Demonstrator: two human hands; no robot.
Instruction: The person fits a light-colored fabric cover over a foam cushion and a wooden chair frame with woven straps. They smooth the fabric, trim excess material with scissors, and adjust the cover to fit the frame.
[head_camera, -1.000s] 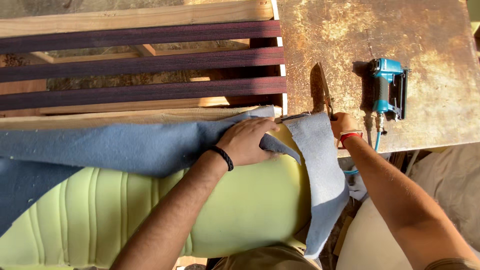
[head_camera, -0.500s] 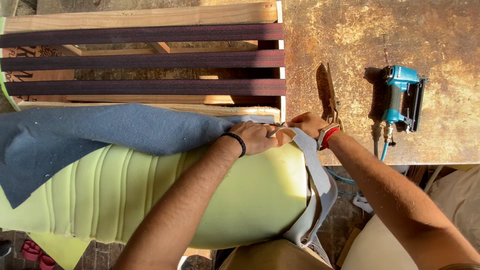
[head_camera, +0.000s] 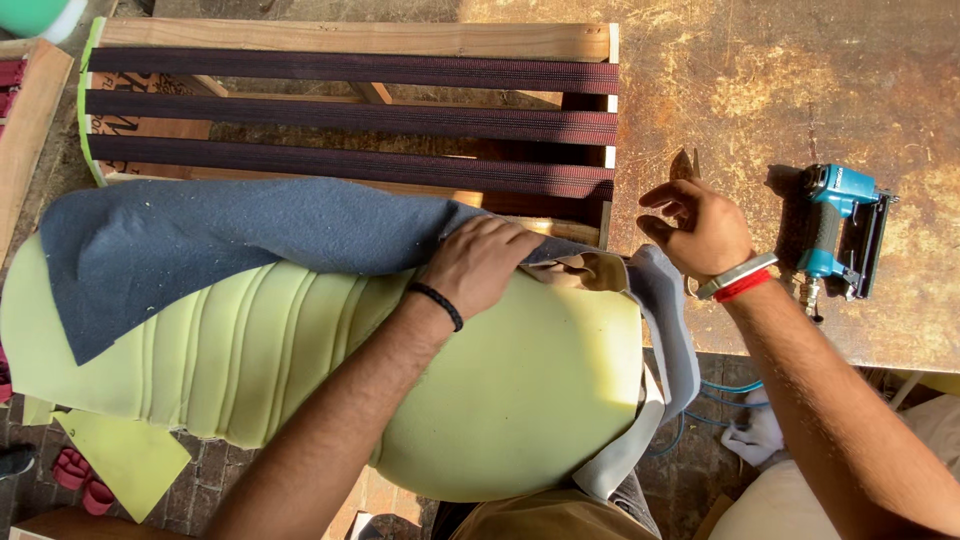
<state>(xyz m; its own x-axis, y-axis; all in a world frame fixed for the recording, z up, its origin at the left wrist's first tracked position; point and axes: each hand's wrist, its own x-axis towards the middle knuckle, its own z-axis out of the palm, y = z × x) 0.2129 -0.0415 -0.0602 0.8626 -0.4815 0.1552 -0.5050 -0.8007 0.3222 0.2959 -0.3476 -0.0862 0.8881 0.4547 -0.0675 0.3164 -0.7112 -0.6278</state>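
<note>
Now pressing grey fabric (head_camera: 240, 240) down onto a pale green foam cushion (head_camera: 500, 400) beside a wooden frame (head_camera: 350, 38) strung with dark webbing straps (head_camera: 350, 120).

Left hand (head_camera: 480, 262) flat on the fabric at the cushion's upper corner, fingers together and bearing down, pinning rather than gripping; right hand (head_camera: 700, 228) lifted clear, fingers loosely curled and apart, holding nothing, just beside scissors (head_camera: 684, 165) lying on the rusty surface (head_camera: 800, 80); blue pneumatic stapler (head_camera: 835, 225) resting farther right, well apart from the cushion; loose fabric edge (head_camera: 670, 330) hanging down past the foam's end; likely to slip or wrinkle if left-hand pressure eases, springy foam pushing back; possible snag on the frame's corner.
</note>
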